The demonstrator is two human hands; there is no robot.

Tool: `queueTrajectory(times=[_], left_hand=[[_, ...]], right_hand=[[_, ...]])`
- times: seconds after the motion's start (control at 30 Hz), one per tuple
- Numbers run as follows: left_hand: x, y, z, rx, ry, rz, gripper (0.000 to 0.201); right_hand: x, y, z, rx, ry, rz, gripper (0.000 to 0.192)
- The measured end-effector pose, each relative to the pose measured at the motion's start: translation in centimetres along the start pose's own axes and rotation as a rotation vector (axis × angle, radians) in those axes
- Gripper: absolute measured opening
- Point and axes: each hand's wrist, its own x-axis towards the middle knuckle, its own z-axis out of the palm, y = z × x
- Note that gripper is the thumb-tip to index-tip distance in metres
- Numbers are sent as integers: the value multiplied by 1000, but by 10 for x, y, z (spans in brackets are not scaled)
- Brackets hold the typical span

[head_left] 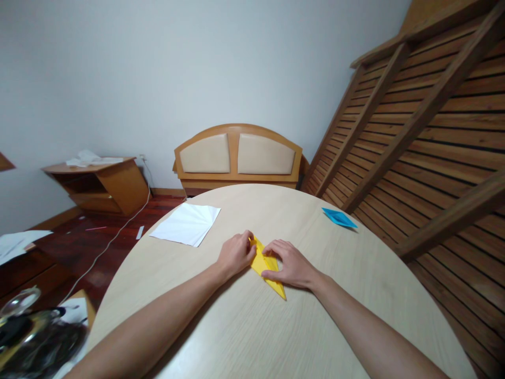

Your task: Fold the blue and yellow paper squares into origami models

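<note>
A piece of folded yellow paper [259, 263] lies on the round table between my hands, one narrow point directed toward me. My left hand [236, 254] has its fingers curled, pinching the paper's far left edge. From the right, my right hand [291, 264] holds the paper between the thumb, laid across its lower part, and the fingers, bent over its upper right side. Parts of the paper's edges are hidden under my fingers. Farther right sits a folded blue paper [339, 218], apart from both hands.
A creased white sheet [187, 223] lies at the table's [221, 337] far left. Beyond the table stands a headboard [239, 152]. Wooden slats [414, 131] lean along the right side. At left are a low cabinet [114, 184] and a cable [118, 231] on the floor.
</note>
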Motion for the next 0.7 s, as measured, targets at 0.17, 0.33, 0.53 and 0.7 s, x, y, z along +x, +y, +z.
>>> queueTrajectory(times=[0.17, 0.33, 0.53, 0.7], left_hand=[[0, 1, -7, 18, 106, 116, 15], [-2, 2, -8, -107, 43, 402, 30], [0, -4, 3, -65, -140, 401, 36], [-1, -7, 6, 56, -129, 202, 43]], right_hand=[[0, 3, 3, -32, -10, -31, 32], [0, 12, 5, -7, 33, 11, 26], [-1, 22, 4, -18, 74, 68, 15], [-1, 19, 2, -68, 124, 145, 21]])
